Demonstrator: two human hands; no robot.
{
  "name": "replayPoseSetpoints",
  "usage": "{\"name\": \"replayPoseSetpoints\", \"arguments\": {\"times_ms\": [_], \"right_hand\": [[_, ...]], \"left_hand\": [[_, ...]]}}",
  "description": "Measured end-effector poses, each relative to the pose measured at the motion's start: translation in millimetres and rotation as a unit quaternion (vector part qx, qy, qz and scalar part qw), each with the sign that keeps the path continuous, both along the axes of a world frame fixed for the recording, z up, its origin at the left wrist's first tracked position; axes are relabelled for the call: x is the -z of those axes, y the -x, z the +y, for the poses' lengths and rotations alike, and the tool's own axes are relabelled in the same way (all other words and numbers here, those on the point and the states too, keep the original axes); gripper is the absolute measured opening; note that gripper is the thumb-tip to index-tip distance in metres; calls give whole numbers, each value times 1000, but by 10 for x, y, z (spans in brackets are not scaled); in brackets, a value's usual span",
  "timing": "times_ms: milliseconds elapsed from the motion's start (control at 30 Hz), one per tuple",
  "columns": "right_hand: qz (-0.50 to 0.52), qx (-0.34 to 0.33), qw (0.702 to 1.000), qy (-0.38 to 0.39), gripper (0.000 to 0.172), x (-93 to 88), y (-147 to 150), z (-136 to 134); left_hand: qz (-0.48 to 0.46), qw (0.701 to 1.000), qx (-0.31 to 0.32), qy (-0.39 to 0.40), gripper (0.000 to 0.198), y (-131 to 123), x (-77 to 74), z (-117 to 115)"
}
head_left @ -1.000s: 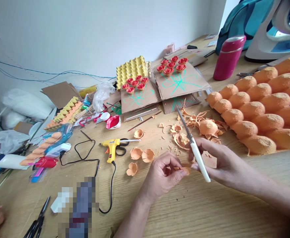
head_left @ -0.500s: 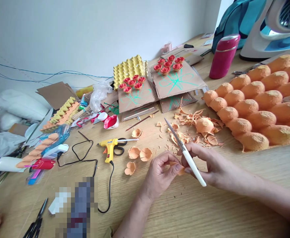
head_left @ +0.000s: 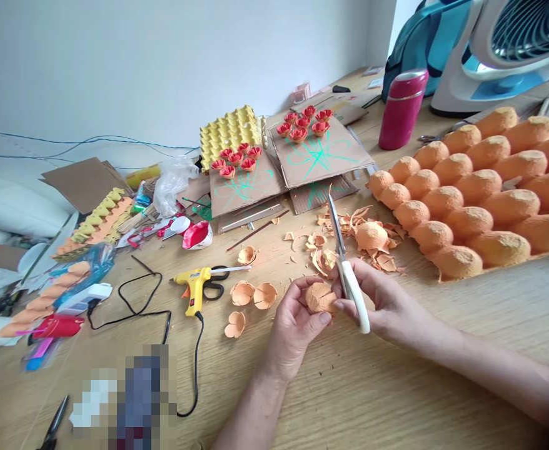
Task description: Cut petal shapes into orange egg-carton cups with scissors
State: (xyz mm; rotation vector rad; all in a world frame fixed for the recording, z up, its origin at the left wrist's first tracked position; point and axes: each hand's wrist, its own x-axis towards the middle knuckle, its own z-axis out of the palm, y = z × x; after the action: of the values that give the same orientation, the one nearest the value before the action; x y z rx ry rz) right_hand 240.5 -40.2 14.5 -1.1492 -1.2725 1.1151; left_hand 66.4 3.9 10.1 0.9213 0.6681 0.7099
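Over the near side of the table (head_left: 396, 400), your left hand (head_left: 297, 319) pinches an orange cup (head_left: 320, 297) between thumb and fingers.
Your right hand (head_left: 384, 300) grips the scissors (head_left: 355, 297), blades together and pointing away, apparently so its fingertips can steady the cup's edge. Scraps (head_left: 386, 262) lie just beyond, probably set apart from the four petalled cups (head_left: 265, 295) at left.

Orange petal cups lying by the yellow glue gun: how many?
4: the farthest cup on its own, a left cup and a right cup side by side, and the nearest cup below them. Any nested inside another would be hidden.
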Motion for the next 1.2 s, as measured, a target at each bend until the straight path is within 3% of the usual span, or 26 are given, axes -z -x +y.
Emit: {"name": "replayPoseSetpoints", "arguments": {"times_ms": [333, 467, 633, 733, 800, 900, 1000, 1100, 1200], "right_hand": [[-78, 6, 997, -15, 28, -36, 0, -9], [11, -73, 995, 74, 38, -56, -7, 8], [159, -218, 939, 214, 54, 7, 10, -23], [229, -257, 910, 232, 53, 82, 26, -55], [237, -266, 907, 225, 54, 124, 31, -58], [184, -243, 933, 189, 59, 122, 23, -39], [28, -192, 971, 142, 46, 42, 1, -29], [-82, -164, 978, 104, 41, -38, -13, -39], [-85, -185, 972, 113, 43, -67, -11, -51]], "left_hand": [[-10, 996, -90, 9, 53, -48, -14, -21], [-16, 988, -153, -11, 48, 9, -31, 53], [-69, 975, -211, -23, 49, 67, -65, 135], [-78, 972, -222, -7, 52, 81, -83, 145], [-72, 975, -208, 13, 52, 83, -84, 135], [-56, 978, -197, 27, 50, 75, -67, 116], [-41, 978, -204, 17, 47, 66, -39, 108], [-40, 978, -202, 10, 46, 60, -28, 111], [-60, 976, -208, 4, 46, 57, -40, 112]]}}
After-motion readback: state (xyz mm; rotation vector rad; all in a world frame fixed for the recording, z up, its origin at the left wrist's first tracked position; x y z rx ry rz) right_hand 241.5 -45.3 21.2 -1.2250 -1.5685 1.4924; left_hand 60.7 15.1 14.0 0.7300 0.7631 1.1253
